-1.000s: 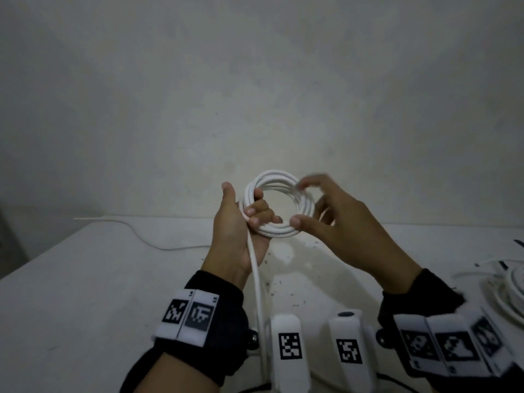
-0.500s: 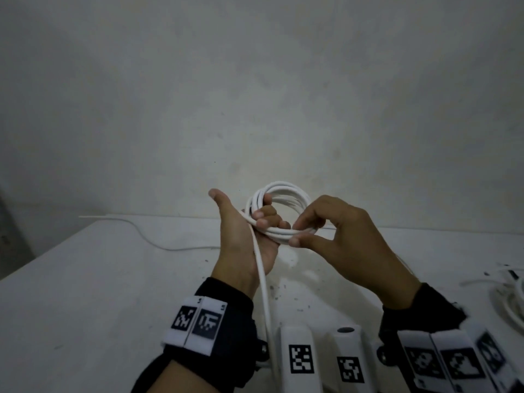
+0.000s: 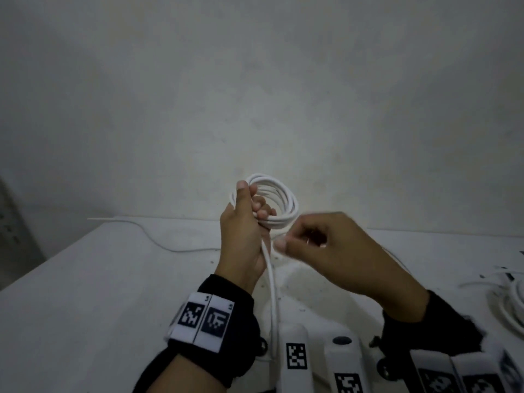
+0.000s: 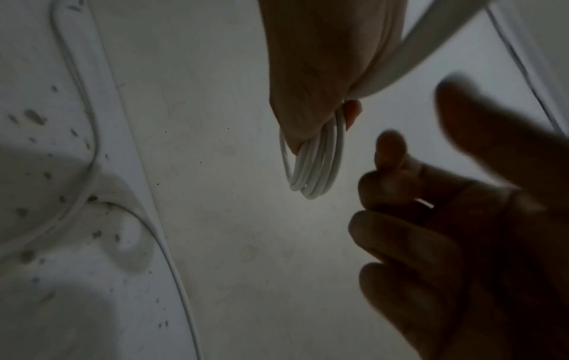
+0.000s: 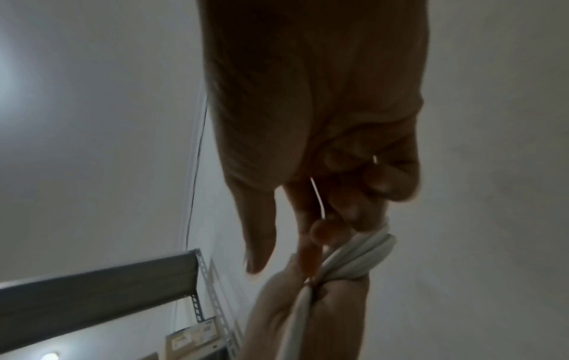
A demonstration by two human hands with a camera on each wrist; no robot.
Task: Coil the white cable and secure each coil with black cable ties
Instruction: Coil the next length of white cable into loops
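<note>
Cable loops sit bunched in my left hand, which I hold upright above the table, fingers curled through the coil and thumb up along its near side, so the ring of white turns stands out beyond my knuckles against the wall. From the bottom of that grip one loose length of cable drops straight down toward me, past my left wristband. My right hand hangs just beside the coil, to its right and a little lower, blurred, with the fingers curled in and the thumb pointing at the coil; in the right wrist view a thin pale strand runs between those curled fingers, so they seem to pinch it, though I cannot tell what it is. Another thin white wire trails across the table left of the coil, and more white cable lies at the table's right edge.
</note>
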